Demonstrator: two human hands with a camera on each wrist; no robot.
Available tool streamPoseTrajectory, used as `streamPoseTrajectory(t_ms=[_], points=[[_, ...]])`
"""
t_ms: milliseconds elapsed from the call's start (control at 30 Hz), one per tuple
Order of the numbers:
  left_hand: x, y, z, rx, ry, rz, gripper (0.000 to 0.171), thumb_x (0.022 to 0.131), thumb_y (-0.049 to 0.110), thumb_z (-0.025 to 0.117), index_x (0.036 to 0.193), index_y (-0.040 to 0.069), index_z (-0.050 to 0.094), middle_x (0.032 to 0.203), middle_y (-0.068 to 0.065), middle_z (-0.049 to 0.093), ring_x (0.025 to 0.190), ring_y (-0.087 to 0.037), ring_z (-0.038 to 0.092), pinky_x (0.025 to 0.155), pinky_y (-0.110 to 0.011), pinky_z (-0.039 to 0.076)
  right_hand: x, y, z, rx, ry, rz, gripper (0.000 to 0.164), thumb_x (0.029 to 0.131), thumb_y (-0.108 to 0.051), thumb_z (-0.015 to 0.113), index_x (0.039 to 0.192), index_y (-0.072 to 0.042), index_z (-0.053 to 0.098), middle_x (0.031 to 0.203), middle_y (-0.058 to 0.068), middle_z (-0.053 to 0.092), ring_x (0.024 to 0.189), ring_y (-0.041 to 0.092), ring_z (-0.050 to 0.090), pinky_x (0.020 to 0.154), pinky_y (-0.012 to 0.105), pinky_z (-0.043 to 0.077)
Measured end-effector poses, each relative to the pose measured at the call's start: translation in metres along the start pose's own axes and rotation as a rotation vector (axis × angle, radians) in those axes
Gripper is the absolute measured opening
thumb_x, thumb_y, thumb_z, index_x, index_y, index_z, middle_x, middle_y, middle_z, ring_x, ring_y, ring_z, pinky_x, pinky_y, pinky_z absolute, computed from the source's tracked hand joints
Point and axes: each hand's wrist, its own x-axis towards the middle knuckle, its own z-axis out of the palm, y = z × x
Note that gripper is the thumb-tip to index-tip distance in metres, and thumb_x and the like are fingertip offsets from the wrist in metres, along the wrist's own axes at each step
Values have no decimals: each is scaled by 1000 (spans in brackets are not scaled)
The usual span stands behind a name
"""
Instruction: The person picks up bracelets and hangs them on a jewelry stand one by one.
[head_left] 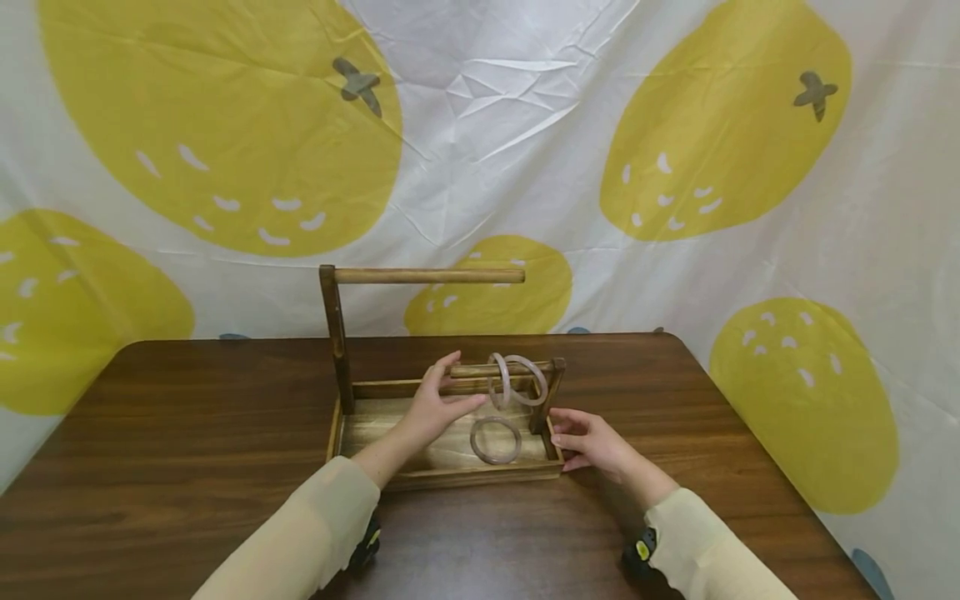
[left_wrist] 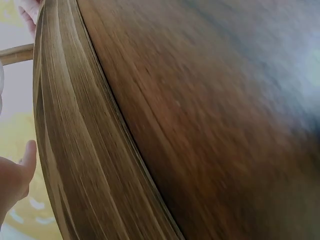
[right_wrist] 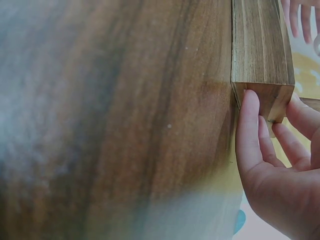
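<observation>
Cream sleeves [head_left: 300, 542] come in from the near edge of the dark wooden table [head_left: 150, 467], each with a small camera strapped at the wrist. From them, both hands reach to a shallow wooden tray [head_left: 450, 478] that sits mid-table, with a tall post and crossbar [head_left: 427, 276] at its far left and a shorter rail [head_left: 480, 370] across its right half. Reaching over the tray, the left hand [head_left: 435, 408] has its fingers spread and nearly straight, thumb up by the short rail, fingertips just beside two pale translucent rings [head_left: 517, 379] that hang on that rail; whether they touch the rings I cannot tell. A third ring [head_left: 496, 440] lies flat on the tray floor, near and below them. At the tray's right end, the right hand [head_left: 588, 440] presses lightly curled fingers [right_wrist: 248, 130] against the near corner. Behind hangs a white cloth [head_left: 487, 108] printed with big yellow fruit.
</observation>
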Motion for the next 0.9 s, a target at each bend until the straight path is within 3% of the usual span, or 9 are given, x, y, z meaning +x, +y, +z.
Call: streamPoseTrajectory(t_ms=[233,533,767,900], points=[[-2,-2,-7,46,3,14,77,84,22,70,146,10,26,147,-20,25,133,-39,32,103,-50,40,0,-1,1,6,5,6,56,91,-3,56,140,10,32,113,20,49,79,12,56,60,28,56],[-3,-6,-8,96,-39,-23,81,82,20,72,147,10,26,149,-19,22,134,-40,29,106,-53,36,-1,-3,1,-1,0,1,55,91,-3,55,140,10,32,114,22,49,80,12,57,60,28,56],[-5,-11,-6,264,-79,-65,94,77,25,76,147,-2,19,151,-22,20,134,-41,32,106,-50,37,-1,-3,1,-1,-2,6,56,91,-4,55,140,10,31,116,23,49,82,12,56,61,29,56],[-5,-14,-4,387,-100,-20,91,74,26,79,145,1,28,149,-22,25,134,-39,31,105,-53,36,-1,-2,1,0,-4,10,56,92,-4,55,140,10,31,116,23,49,83,12,56,61,29,56]])
